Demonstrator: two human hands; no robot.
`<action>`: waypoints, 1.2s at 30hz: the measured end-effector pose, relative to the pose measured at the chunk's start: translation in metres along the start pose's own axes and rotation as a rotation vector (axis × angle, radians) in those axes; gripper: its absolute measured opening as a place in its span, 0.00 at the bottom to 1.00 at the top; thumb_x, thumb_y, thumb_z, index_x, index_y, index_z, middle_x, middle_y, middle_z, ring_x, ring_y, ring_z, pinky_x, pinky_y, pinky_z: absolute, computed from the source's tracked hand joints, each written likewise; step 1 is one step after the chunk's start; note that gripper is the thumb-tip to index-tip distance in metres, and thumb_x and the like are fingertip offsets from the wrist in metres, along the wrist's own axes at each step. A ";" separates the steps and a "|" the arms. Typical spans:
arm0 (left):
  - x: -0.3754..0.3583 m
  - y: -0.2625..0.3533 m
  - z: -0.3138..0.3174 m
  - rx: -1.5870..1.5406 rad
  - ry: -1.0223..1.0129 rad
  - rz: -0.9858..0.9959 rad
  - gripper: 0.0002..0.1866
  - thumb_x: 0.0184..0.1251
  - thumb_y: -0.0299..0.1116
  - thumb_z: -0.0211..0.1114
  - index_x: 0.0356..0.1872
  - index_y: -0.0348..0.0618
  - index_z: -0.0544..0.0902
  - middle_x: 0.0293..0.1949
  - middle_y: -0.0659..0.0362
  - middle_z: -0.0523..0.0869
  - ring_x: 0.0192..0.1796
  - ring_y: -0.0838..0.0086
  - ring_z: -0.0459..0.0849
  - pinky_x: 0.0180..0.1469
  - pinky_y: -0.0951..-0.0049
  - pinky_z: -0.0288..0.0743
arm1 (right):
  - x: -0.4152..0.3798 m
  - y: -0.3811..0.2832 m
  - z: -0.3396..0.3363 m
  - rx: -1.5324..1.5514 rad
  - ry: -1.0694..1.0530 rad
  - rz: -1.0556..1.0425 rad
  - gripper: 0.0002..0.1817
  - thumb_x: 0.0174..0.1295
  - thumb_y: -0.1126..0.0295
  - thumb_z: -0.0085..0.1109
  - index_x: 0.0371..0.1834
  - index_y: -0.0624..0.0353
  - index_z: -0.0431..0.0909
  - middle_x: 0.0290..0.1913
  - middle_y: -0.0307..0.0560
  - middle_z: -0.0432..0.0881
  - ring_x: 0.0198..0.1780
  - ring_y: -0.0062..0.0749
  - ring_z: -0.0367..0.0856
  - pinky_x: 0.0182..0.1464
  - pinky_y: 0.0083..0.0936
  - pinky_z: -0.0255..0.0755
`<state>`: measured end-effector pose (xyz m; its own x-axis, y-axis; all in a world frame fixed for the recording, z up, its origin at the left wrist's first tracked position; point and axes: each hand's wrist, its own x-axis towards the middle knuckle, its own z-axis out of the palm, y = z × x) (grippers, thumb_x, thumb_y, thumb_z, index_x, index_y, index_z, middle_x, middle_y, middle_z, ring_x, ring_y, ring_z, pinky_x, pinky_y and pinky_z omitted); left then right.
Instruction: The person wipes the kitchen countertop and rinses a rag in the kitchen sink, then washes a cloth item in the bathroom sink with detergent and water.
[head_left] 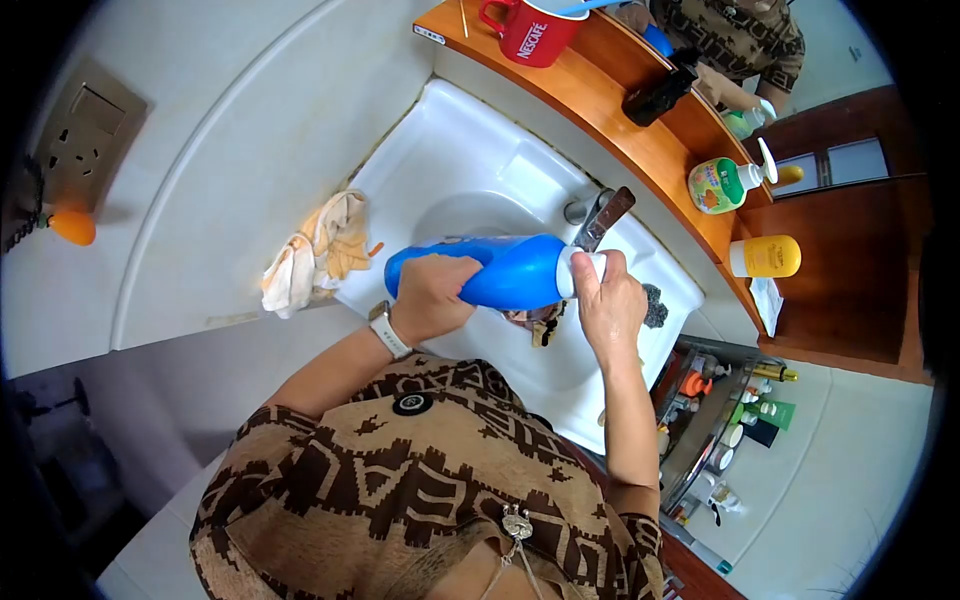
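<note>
A large blue bottle (515, 275) lies on its side in the air above the white sink (455, 135). My left hand (432, 295), with a pale watch on its wrist, is wrapped round the bottle's body. At the other end, the fingers and thumb of my right hand (610, 300) grip its white cap (568, 272). The cap sits against the bottle's neck. Beneath the bottle, partly hidden, is a dark and tan cloth item (545, 328) in the sink.
An orange and white cloth (325, 245) hangs over the sink's left edge. Behind the bottle stands the faucet (603, 215); a dark scouring pad (655, 306) lies at right. The wooden shelf (610, 120) holds a red mug (535, 35) and a pump bottle (718, 186).
</note>
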<state>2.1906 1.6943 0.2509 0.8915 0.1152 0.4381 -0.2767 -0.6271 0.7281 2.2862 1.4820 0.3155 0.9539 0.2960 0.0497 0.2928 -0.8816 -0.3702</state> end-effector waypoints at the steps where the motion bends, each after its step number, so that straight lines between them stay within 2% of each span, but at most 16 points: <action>1: 0.003 -0.004 -0.005 -0.012 0.027 0.002 0.06 0.43 0.22 0.64 0.25 0.41 0.79 0.26 0.53 0.83 0.27 0.56 0.82 0.29 0.64 0.74 | 0.001 -0.002 -0.004 0.036 -0.066 -0.079 0.30 0.68 0.44 0.50 0.47 0.66 0.75 0.27 0.62 0.83 0.32 0.59 0.84 0.37 0.45 0.76; 2: 0.005 -0.009 -0.010 -0.052 0.023 -0.014 0.08 0.43 0.23 0.66 0.28 0.42 0.82 0.27 0.54 0.84 0.27 0.56 0.83 0.29 0.65 0.75 | 0.003 0.001 -0.007 0.137 -0.129 -0.133 0.30 0.65 0.50 0.58 0.60 0.63 0.70 0.34 0.63 0.84 0.37 0.57 0.85 0.41 0.42 0.77; 3: 0.006 -0.011 -0.014 -0.048 0.020 -0.013 0.08 0.43 0.23 0.66 0.28 0.42 0.82 0.27 0.54 0.84 0.27 0.56 0.83 0.29 0.65 0.75 | 0.003 -0.003 -0.015 0.143 -0.129 -0.132 0.30 0.65 0.50 0.58 0.60 0.63 0.70 0.34 0.63 0.84 0.37 0.57 0.85 0.41 0.42 0.77; 7: 0.006 -0.014 -0.021 -0.165 -0.077 -0.157 0.11 0.43 0.24 0.72 0.32 0.40 0.84 0.27 0.53 0.85 0.28 0.59 0.85 0.31 0.69 0.76 | 0.008 0.002 -0.031 0.256 -0.087 -0.617 0.41 0.54 0.66 0.72 0.72 0.55 0.63 0.44 0.60 0.83 0.41 0.50 0.85 0.43 0.37 0.79; 11: 0.003 -0.011 -0.022 -0.282 -0.068 -0.249 0.12 0.44 0.24 0.73 0.33 0.39 0.85 0.28 0.52 0.86 0.28 0.65 0.86 0.33 0.72 0.77 | 0.005 -0.002 -0.035 0.004 -0.339 0.011 0.40 0.49 0.56 0.74 0.67 0.52 0.72 0.54 0.55 0.81 0.43 0.46 0.85 0.40 0.32 0.79; 13: 0.002 -0.013 -0.023 -0.268 -0.075 -0.228 0.12 0.44 0.24 0.73 0.34 0.39 0.85 0.28 0.52 0.86 0.28 0.66 0.86 0.33 0.73 0.77 | 0.002 -0.003 -0.037 0.412 -0.148 -0.251 0.37 0.50 0.57 0.74 0.65 0.54 0.74 0.56 0.55 0.80 0.44 0.45 0.84 0.40 0.31 0.79; 14: 0.001 -0.014 -0.023 -0.257 -0.083 -0.205 0.13 0.44 0.24 0.74 0.35 0.39 0.85 0.28 0.52 0.87 0.28 0.67 0.86 0.33 0.73 0.77 | 0.005 -0.005 -0.036 0.454 -0.111 -0.432 0.34 0.51 0.62 0.73 0.64 0.54 0.74 0.56 0.53 0.78 0.46 0.44 0.83 0.42 0.32 0.79; 15: 0.000 -0.015 -0.023 -0.262 -0.089 -0.210 0.13 0.44 0.24 0.74 0.35 0.39 0.85 0.28 0.52 0.87 0.28 0.67 0.86 0.33 0.73 0.77 | 0.006 -0.003 -0.032 0.453 -0.115 -0.425 0.34 0.51 0.62 0.73 0.64 0.54 0.74 0.56 0.53 0.78 0.46 0.44 0.83 0.42 0.32 0.79; 17: 0.006 -0.018 -0.023 -0.313 -0.133 -0.199 0.12 0.44 0.24 0.73 0.34 0.39 0.85 0.27 0.52 0.86 0.27 0.67 0.86 0.33 0.73 0.77 | 0.009 0.005 -0.025 0.314 -0.103 -0.709 0.33 0.53 0.67 0.71 0.65 0.54 0.73 0.55 0.52 0.76 0.48 0.48 0.82 0.45 0.35 0.78; 19: 0.009 -0.015 -0.022 -0.296 -0.135 -0.214 0.12 0.44 0.24 0.73 0.34 0.39 0.85 0.27 0.52 0.86 0.27 0.67 0.86 0.33 0.73 0.77 | 0.005 0.000 -0.023 0.298 -0.093 -0.653 0.29 0.56 0.69 0.68 0.63 0.57 0.73 0.53 0.54 0.76 0.47 0.51 0.81 0.46 0.37 0.78; 21: 0.010 -0.013 -0.018 -0.276 -0.138 -0.228 0.12 0.44 0.24 0.74 0.34 0.39 0.85 0.27 0.52 0.86 0.27 0.67 0.86 0.33 0.73 0.77 | 0.003 -0.003 -0.019 0.327 -0.061 -0.479 0.26 0.58 0.69 0.67 0.60 0.60 0.73 0.53 0.56 0.76 0.46 0.52 0.81 0.46 0.38 0.77; 23: 0.010 -0.013 -0.015 -0.199 -0.052 -0.179 0.12 0.44 0.25 0.74 0.33 0.39 0.85 0.27 0.52 0.86 0.26 0.67 0.85 0.33 0.73 0.77 | 0.004 -0.006 -0.017 0.325 -0.060 -0.451 0.25 0.59 0.70 0.65 0.60 0.61 0.73 0.53 0.57 0.76 0.45 0.52 0.81 0.45 0.38 0.77; 27: 0.018 -0.025 -0.020 -0.157 -0.063 -0.138 0.13 0.44 0.24 0.75 0.34 0.39 0.85 0.27 0.50 0.86 0.26 0.66 0.85 0.33 0.73 0.77 | 0.012 -0.012 -0.008 0.274 0.076 -0.491 0.27 0.60 0.72 0.65 0.64 0.60 0.70 0.55 0.56 0.76 0.44 0.47 0.82 0.43 0.35 0.78; 29: 0.023 -0.033 -0.023 -0.211 -0.002 -0.230 0.14 0.44 0.22 0.74 0.35 0.39 0.85 0.27 0.52 0.86 0.28 0.70 0.85 0.34 0.73 0.77 | 0.011 -0.011 -0.005 0.546 0.018 -0.294 0.29 0.60 0.73 0.65 0.66 0.60 0.68 0.59 0.56 0.74 0.43 0.42 0.83 0.43 0.31 0.78; 31: 0.028 -0.053 -0.028 -0.182 0.133 -0.320 0.15 0.44 0.22 0.76 0.36 0.38 0.85 0.29 0.59 0.86 0.32 0.79 0.82 0.40 0.75 0.77 | 0.004 0.006 0.009 0.667 0.043 -0.234 0.26 0.63 0.72 0.63 0.65 0.60 0.70 0.58 0.54 0.78 0.43 0.40 0.84 0.44 0.30 0.77; 36: 0.048 -0.096 -0.022 -0.202 0.378 -0.400 0.14 0.50 0.22 0.76 0.39 0.38 0.84 0.33 0.61 0.86 0.35 0.80 0.81 0.42 0.77 0.76 | -0.029 0.106 0.101 0.528 -0.342 0.035 0.14 0.67 0.66 0.59 0.50 0.64 0.81 0.41 0.56 0.85 0.40 0.43 0.85 0.45 0.31 0.77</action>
<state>2.2518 1.7773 0.2134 0.7612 0.6029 0.2389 -0.0410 -0.3229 0.9456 2.2832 1.4166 0.1812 0.8616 0.4484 -0.2378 0.1068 -0.6182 -0.7787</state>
